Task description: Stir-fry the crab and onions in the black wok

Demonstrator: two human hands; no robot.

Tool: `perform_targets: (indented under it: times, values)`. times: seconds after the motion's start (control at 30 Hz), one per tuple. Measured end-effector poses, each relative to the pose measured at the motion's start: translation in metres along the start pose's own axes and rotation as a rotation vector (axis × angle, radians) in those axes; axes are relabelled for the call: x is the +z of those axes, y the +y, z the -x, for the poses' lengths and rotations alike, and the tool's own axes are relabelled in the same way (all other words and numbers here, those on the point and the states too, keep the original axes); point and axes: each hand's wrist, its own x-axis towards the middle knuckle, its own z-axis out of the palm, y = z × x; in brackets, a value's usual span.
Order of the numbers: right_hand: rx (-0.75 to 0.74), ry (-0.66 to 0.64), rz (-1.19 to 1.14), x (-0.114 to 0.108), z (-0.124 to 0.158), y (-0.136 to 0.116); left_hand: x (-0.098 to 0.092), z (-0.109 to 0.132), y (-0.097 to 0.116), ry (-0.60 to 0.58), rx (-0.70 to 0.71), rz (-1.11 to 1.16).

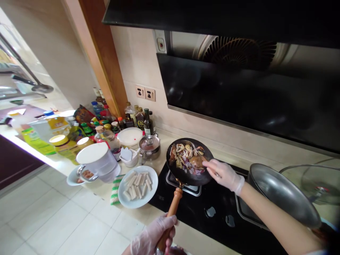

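My left hand (pixel 159 230), in a clear plastic glove, is wrapped round the wooden handle (pixel 174 205) of a black wok (pixel 191 180). The wok sits over the left burner, holding sliced mushrooms (pixel 183 150) and purplish onion-like pieces. My right hand (pixel 225 174), gloved too, is closed on a wooden spatula (pixel 197 162) whose broad brown head rests among the food. Left of the wok, pale cut strips (pixel 136 186) lie on a white plate (pixel 152 177), beside a green-and-white striped cloth (pixel 114 191).
A large metal pan (pixel 281 191) stands on the right burner, with a glass lid (pixel 313 184) behind it. A small lidded pot (pixel 150 147), a white-lidded pitcher (pixel 101 163) and several bottles (pixel 147 122) crowd the left counter. The black range hood (pixel 239 92) hangs above.
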Motion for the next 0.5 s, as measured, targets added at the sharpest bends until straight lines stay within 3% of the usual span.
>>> perform_targets:
  times: [0.1,0.2,0.5]
  values:
    - [-0.101,-0.133,0.081,0.009,0.012,-0.01,-0.001,0.0,0.0,-0.006,0.019,0.005]
    - [-0.116,-0.197,0.07,-0.005,0.029,-0.022,-0.001,0.003,0.001,-0.009,0.028,0.005]
    - [0.248,-0.082,-0.213,-0.124,0.079,-0.057,-0.004,0.0,-0.003,-0.041,0.006,0.003]
